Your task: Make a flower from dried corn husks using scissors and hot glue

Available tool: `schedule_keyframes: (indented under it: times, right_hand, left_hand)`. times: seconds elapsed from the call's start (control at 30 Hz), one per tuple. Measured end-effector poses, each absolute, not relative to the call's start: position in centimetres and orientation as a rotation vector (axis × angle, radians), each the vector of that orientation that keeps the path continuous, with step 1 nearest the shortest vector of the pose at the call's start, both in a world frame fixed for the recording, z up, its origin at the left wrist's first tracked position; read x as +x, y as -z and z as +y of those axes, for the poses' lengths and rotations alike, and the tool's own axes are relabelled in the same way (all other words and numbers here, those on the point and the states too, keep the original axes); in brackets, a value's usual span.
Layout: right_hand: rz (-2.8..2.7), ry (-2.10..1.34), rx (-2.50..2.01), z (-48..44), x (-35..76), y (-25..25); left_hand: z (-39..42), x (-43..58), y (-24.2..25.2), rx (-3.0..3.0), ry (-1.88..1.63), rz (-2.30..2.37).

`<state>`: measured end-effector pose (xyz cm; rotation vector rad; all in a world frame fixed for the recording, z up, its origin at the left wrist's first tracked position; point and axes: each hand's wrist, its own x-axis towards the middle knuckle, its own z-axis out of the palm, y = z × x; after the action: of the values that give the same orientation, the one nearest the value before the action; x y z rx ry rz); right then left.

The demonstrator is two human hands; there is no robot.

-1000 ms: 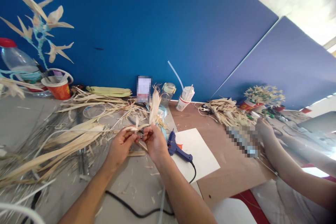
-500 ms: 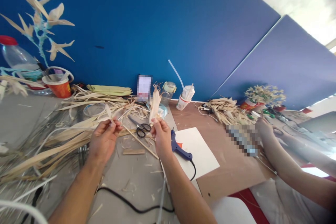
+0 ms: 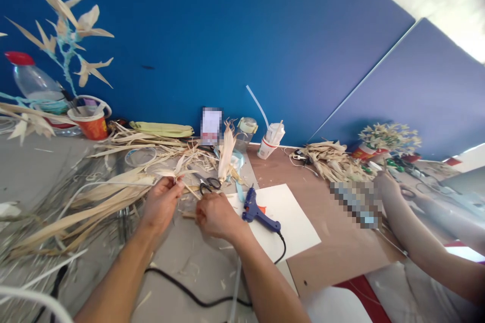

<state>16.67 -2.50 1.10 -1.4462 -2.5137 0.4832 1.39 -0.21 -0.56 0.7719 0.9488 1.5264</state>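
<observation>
My left hand (image 3: pixel 161 204) is closed, thumb and fingertips pinching a small pale strip of corn husk (image 3: pixel 179 164) that sticks up above them. To its right, my right hand (image 3: pixel 215 216) is low over the grey table with its fingers curled in. What lies inside those fingers is hidden. A thin stick (image 3: pixel 190 188) runs between the two hands, and its lower end disappears at my right hand. Black-handled scissors (image 3: pixel 205 187) lie just beyond. Right of my right hand, a blue glue gun (image 3: pixel 261 214) rests on a white sheet (image 3: pixel 299 227).
Dried husks (image 3: pixel 94 212) cover the left side. Behind stand an upright corn cob in husk (image 3: pixel 226 154), a phone (image 3: pixel 211 126), and a paper cup (image 3: pixel 267 149). A black cable (image 3: pixel 189 295) crosses the front. Another person's arm (image 3: pixel 401 217) reaches in from the right.
My right hand has moved left and down from beside the upright cob, closer to my left hand. The left hand still pinches the husk strip. The view has shifted slightly.
</observation>
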Motion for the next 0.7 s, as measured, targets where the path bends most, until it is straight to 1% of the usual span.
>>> schedule_keyframes:
  times: [0.07, 0.2, 0.37, 0.5, 0.7]
  right_hand:
    - [-2.264, -0.654, -1.440, -2.1, 17.1, -1.1]
    - [-1.589, -1.033, -1.377, -1.1, 17.7, -0.9]
    - [-1.139, -1.380, -1.199, -0.8, 16.9, -0.7]
    - [-0.949, -1.498, -1.120, -0.9, 16.2, -0.5]
    - [-0.892, -1.538, -1.050, -1.0, 15.8, -0.4]
  left_hand:
    - [-0.2, 1.5, 0.7, 0.778, -1.518, 1.006]
    - [-0.1, 1.7, 1.1, 0.779, -1.447, 1.043]
    - [-0.4, 2.1, 1.6, 0.825, -1.353, 1.015]
    - [-0.6, 2.4, 1.6, 0.855, -1.329, 1.026]
    - [-1.0, 2.9, 0.8, 0.857, -1.173, 0.966]
